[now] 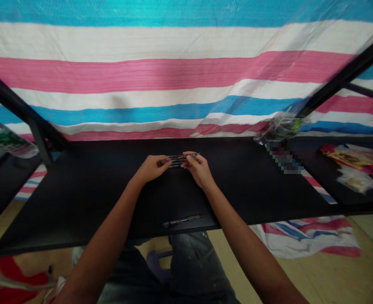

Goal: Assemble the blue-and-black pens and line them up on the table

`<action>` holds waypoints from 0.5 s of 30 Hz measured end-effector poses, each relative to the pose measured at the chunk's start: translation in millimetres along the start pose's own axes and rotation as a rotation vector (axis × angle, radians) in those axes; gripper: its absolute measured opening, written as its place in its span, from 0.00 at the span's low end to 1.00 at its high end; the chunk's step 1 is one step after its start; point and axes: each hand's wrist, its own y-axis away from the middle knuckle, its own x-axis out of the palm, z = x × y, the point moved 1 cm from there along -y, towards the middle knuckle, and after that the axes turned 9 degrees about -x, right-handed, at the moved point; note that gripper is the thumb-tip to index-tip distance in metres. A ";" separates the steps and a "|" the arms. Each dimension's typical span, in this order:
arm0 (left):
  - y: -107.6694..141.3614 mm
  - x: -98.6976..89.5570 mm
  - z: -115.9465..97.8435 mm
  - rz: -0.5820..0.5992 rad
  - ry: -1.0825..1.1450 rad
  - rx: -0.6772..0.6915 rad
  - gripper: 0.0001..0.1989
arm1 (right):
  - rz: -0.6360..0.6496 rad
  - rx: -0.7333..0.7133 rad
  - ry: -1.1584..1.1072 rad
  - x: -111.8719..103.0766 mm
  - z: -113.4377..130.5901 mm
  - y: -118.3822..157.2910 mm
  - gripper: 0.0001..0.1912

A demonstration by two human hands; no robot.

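Left hand (155, 167) and right hand (198, 167) had their grips clamped on opposite ends of the slim, dark plastic pens (176, 161), over the matte-black rectangular table (94, 190)! Light, stiff, probably slippery, they seemed; pinching near both ends looked surest.

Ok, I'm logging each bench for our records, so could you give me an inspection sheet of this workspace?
Surface: black tabletop, looks flat.
Job's things: several pens side by side between the hands, exact count unclear; a loose pen lies near the front edge.
Clutter: crumpled clear plastic at the back right; a red and yellow packet and a clear bag on the adjoining surface at right; what looks like a bottle at far left.
Hands: left hand and right hand grip opposite ends of the pens.
Cables: nothing seen for certain.
Surroundings: striped sheeting behind; dark frame bars at both sides.
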 end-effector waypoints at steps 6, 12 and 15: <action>-0.4 -1.1 1.3 -0.022 0.022 0.012 0.13 | 0.028 0.045 0.013 2.2 0.3 0.4 0.15; -1.5 -3.0 1.1 -0.049 0.049 0.009 0.12 | -0.003 0.038 0.043 2.4 -0.4 -1.4 0.15; -2.6 -4.3 2.2 -0.049 0.036 0.000 0.11 | -0.024 0.021 0.064 0.9 -2.3 -3.5 0.16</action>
